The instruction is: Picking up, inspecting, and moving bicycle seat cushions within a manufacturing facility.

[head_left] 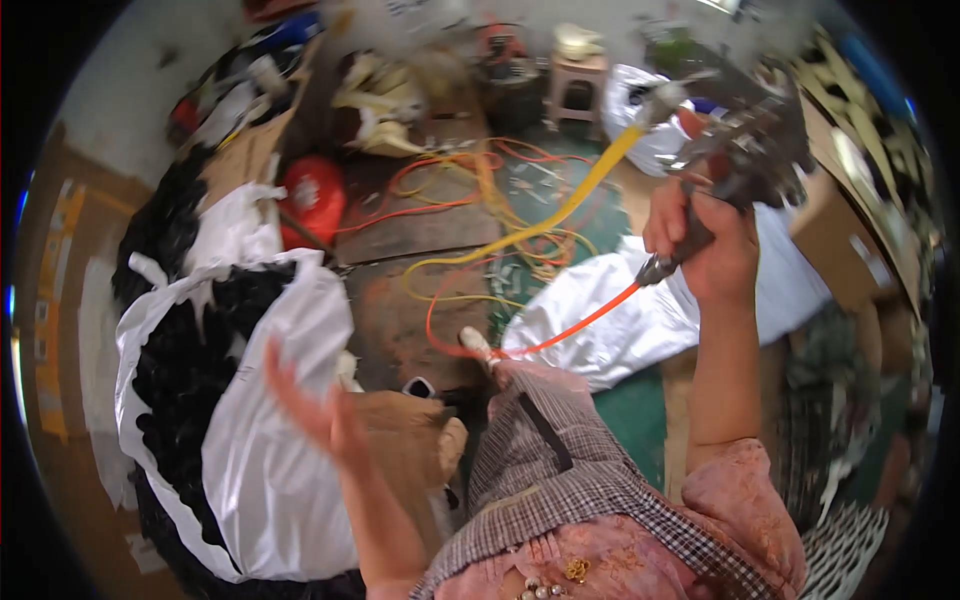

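Note:
My right hand [700, 235] is raised at the right, its fingers wrapped round the handle of a dark pistol-grip tool [745, 150]. An orange hose [590, 322] runs from the bottom of that handle down to the floor. The tool's head is smeared by motion, so its exact kind does not show. Beside it rises a yellow hose [590, 185], with its end close to the tool. At the left, my left hand [320, 405] is blurred with fingers stretched apart, holding nothing. It hovers in front of a white sack [270, 450] filled with black pieces [185, 420].
Orange and yellow hoses [490, 190] lie tangled on the floor. A white sheet or sack [610, 320] spreads at right of centre. A red round object [312, 200] lies at back left, a stool [577, 85] stands at the back, and a cardboard box [840, 240] sits at right.

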Available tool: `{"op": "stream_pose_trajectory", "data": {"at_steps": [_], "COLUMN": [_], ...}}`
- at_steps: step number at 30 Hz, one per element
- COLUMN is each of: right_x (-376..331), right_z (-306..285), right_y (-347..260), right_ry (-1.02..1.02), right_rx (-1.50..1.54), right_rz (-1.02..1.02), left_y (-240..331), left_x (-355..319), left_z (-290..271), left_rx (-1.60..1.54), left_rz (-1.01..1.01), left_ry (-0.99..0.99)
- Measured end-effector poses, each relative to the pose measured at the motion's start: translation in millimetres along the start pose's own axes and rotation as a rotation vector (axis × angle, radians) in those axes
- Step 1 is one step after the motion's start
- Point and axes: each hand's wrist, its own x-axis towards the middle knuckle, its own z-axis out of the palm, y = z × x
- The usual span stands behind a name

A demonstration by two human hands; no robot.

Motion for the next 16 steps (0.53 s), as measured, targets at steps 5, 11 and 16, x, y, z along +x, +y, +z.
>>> {"op": "stream_pose_trajectory", "data": {"at_steps": [5, 11, 16], "right_x": [-157.1, -378.9, -618.4], "right_z": [-52.7, -133.6, -206.2], "right_y": [-170.7, -394.5, -501.5], "right_ry": [-0.081, 0.346, 1.164], "right_rx": [0.143, -0.32, -0.613], "right_rz": [-0.397, -1.031, -1.328], "left_y": [158.9, 292.8, 273.3], "left_x": [-68.1, -314.4, -499.6], "left_z": [173.2, 240.8, 319.5], "left_rx": [-0.734, -1.203, -0.562], "left_rz": [0.035, -0.277, 0.119], "left_ry": [-0.893, -2.402, -2.324]}}
